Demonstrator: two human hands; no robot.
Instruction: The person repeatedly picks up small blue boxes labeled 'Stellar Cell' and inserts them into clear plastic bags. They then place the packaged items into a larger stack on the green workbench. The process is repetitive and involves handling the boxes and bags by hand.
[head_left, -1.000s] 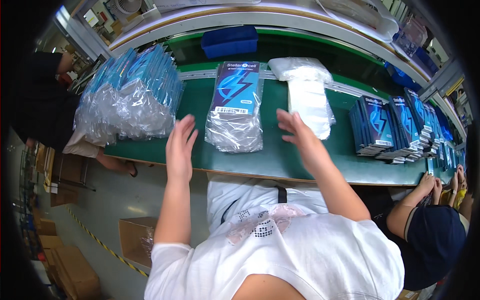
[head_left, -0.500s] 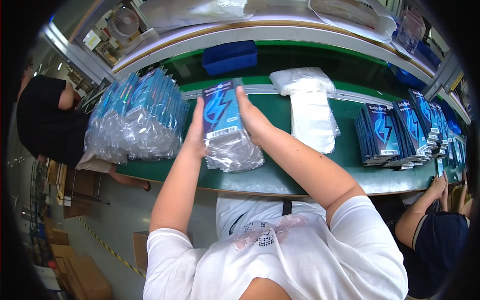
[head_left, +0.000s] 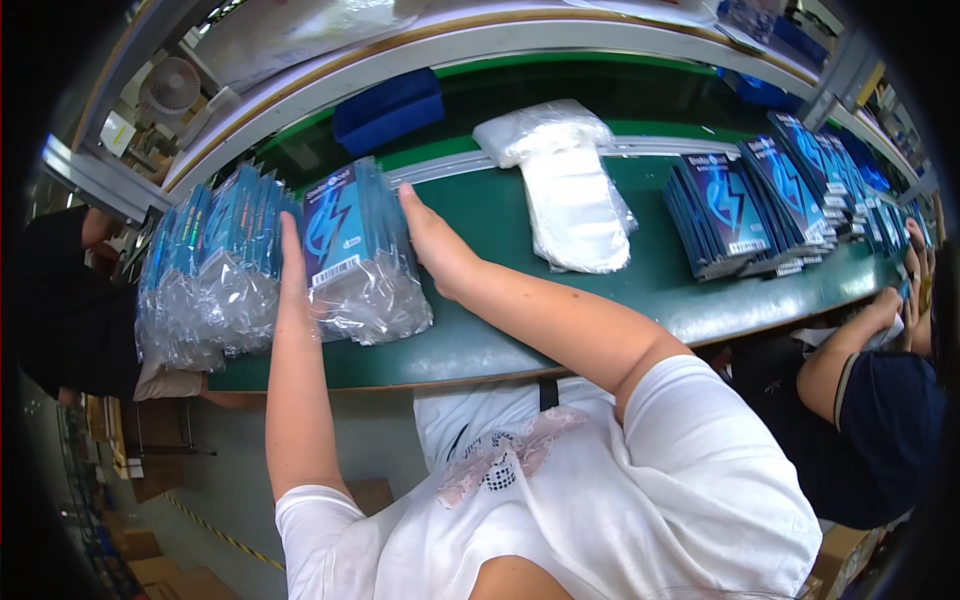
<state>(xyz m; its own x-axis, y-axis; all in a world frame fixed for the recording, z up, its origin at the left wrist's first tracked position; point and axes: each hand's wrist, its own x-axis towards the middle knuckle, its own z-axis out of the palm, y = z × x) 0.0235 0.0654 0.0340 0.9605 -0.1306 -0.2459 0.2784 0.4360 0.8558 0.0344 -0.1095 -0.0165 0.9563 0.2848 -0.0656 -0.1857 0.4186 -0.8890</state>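
1. The row of bagged blue packets (head_left: 205, 270) stands on the green bench (head_left: 480, 340) at far left.
2. The left hand (head_left: 292, 262) lies flat against one side of a fresh bundle of bagged packets (head_left: 355, 255); the right hand (head_left: 432, 245) presses the other side — both held open, clamping it.
3. Step in hand, as I judge it: joining the bundle to the row (nearly touching); next, an even leftward push.

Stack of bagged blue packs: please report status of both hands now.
Left hand flat on stack's left side, right hand on its right. Stack of bagged blue packs squeezed between them on green belt. Larger bagged pile touching on left.
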